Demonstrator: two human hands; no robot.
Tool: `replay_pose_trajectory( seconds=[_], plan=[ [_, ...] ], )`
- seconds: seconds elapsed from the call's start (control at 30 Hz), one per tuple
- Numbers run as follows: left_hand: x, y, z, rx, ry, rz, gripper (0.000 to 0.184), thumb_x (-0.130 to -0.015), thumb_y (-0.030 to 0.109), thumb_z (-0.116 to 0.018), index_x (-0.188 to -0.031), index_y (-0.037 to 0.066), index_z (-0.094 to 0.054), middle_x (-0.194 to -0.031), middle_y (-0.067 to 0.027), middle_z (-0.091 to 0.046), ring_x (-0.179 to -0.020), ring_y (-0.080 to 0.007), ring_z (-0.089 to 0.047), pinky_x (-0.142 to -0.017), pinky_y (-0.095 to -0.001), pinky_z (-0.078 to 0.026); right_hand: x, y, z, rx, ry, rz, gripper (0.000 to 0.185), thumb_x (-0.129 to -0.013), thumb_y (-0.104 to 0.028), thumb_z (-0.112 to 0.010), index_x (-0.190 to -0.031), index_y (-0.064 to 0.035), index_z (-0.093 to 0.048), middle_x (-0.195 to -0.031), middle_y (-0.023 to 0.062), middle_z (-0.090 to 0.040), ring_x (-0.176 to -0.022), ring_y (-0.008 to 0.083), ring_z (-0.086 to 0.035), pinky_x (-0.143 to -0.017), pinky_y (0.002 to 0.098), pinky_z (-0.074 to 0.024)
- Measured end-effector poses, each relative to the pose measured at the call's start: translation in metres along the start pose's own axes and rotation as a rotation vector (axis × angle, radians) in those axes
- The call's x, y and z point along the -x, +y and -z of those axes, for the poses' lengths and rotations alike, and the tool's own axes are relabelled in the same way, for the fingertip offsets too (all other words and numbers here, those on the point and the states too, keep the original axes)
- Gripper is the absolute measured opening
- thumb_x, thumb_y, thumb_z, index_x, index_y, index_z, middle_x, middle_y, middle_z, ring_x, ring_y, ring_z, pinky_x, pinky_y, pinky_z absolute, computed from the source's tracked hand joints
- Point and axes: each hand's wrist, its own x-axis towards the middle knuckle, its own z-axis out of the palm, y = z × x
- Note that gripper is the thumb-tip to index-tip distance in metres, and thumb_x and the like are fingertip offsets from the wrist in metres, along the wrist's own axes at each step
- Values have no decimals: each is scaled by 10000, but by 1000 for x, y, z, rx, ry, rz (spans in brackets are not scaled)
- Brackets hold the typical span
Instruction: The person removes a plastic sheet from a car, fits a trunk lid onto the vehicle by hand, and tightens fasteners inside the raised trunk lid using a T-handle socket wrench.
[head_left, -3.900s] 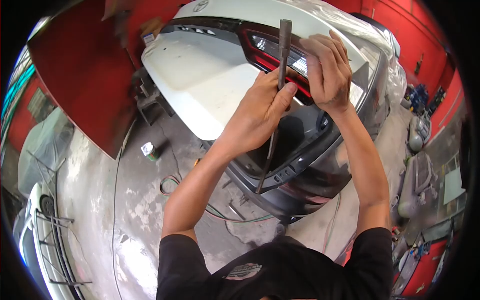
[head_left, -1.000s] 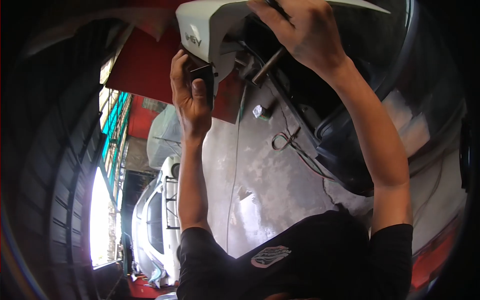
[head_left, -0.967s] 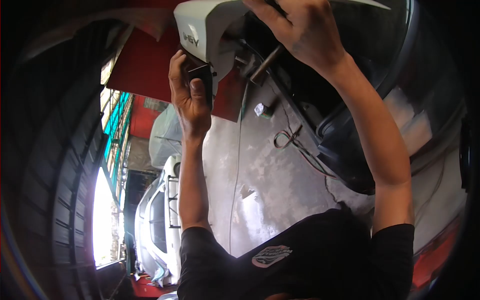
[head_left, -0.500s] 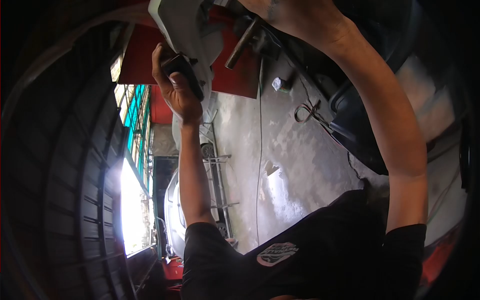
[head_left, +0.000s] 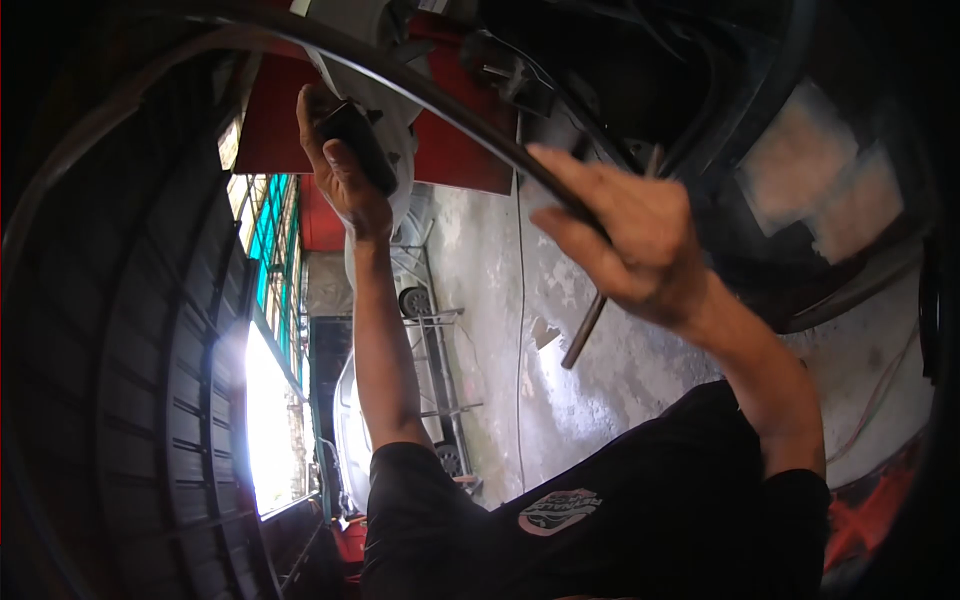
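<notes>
My left hand [head_left: 345, 195] is at the upper left, its fingers and thumb around a dark block [head_left: 357, 145] beside the edge of a white car lid [head_left: 350, 75]. The lid's far end runs out of view at the top. Slightly blurred, my right hand [head_left: 645, 245] is closed round a long dark metal bar [head_left: 440, 100]. That bar slants from the upper left down to the hand, passing in front of the lid. A shorter metal rod end [head_left: 583, 333] sticks out below the same hand; how it joins the bar is hidden.
The open rear of a dark car [head_left: 740, 110] fills the upper right. A red panel [head_left: 470, 155] stands behind the lid. On the left are a slatted dark shutter [head_left: 150, 350] and a bright opening [head_left: 275, 420]. A metal rack [head_left: 440, 380] stands beside a white car [head_left: 352, 430].
My right hand has come down from the top edge with the metal bar, whose long shaft now crosses the view. My left hand stays at the lid with the dark block.
</notes>
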Motion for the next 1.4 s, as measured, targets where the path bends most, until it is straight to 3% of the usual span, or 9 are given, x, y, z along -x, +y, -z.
replay_pose_trajectory(
  seconds=[0.2, 0.3, 0.4, 0.43, 0.53, 0.73, 0.83, 1.23, 1.4],
  plan=[
    [0, -10, 11, 32, -72, -13, 847, -1032, 628, -448, -1641, 94, -197, -1527, -149, -449, -1337, -251, -477, -1118, -377, -377, 81, -19, 7, -137, -207, -302, 475, -866, -145, -775, -1280, 48, -648, -648, 140, -628, -556, 248, -639, -508, 374, -464],
    [12, -5, 16, -29, -122, 31, 918, -1007, 533, -588, -1653, 97, -102, -1570, -178, -397, -1389, -267, -437, -1141, -388, -358, 105, -29, 9, -214, -263, -458, 467, -901, -112, -718, -1331, 40, -618, -638, 174, -612, -531, 271, -634, -520, 383, -464],
    [37, -6, 14, -147, -132, -19, 1013, -950, 380, -708, -1656, 104, -36, -1578, -194, -380, -1402, -277, -422, -1158, -389, -333, 120, -34, 9, -318, -253, -613, 457, -930, -84, -656, -1367, 30, -591, -617, 195, -589, -519, 293, -630, -527, 389, -470],
    [42, -9, 14, -29, -126, 43, 1057, -906, 253, -739, -1658, 112, -9, -1590, -195, -363, -1408, -284, -413, -1163, -388, -323, 121, -33, 11, -321, -278, -644, 456, -935, -80, -641, -1375, 28, -584, -611, 196, -584, -514, 299, -626, -527, 390, -470],
    [46, -13, 18, -71, -133, 126, 1038, -928, 256, -717, -1658, 116, 8, -1593, -201, -357, -1405, -281, -415, -1153, -396, -340, 121, -30, 15, -316, -359, -693, 439, -946, -77, -618, -1371, 26, -588, -606, 198, -582, -512, 306, -626, -527, 388, -470],
    [48, -32, 21, 4, -38, 101, 890, -1036, 552, -520, -1650, 62, -101, -1585, -162, -367, -1366, -264, -451, -1139, -390, -344, 115, -18, 10, -311, -314, -605, 389, -954, -87, -615, -1326, 29, -625, -617, 199, -590, -520, 295, -634, -532, 377, -476],
    [51, -43, 22, -152, 2, 40, 872, -1048, 613, -421, -1644, 45, -134, -1571, -166, -391, -1361, -264, -461, -1127, -385, -360, 116, -12, 7, -367, -324, -661, 381, -958, -90, -615, -1319, 32, -631, -621, 199, -588, -520, 277, -633, -535, 369, -478],
    [49, -34, 25, 2, -17, 133, 839, -1052, 633, -372, -1612, 21, -250, -1497, -148, -477, -1297, -261, -515, -1095, -393, -395, 112, -10, -4, -471, -358, -744, 349, -976, -100, -595, -1289, 47, -639, -597, 148, -542, -488, 181, -578, -518, 340, -456],
    [49, -48, 28, 4, 38, 134, 772, -1081, 594, -283, -1612, 34, -274, -1527, -166, -458, -1306, -268, -533, -1096, -404, -408, 118, -10, -11, -478, -323, -758, 348, -972, -96, -594, -1283, 53, -639, -589, 120, -525, -485, 161, -545, -512, 326, -436]
  ],
)
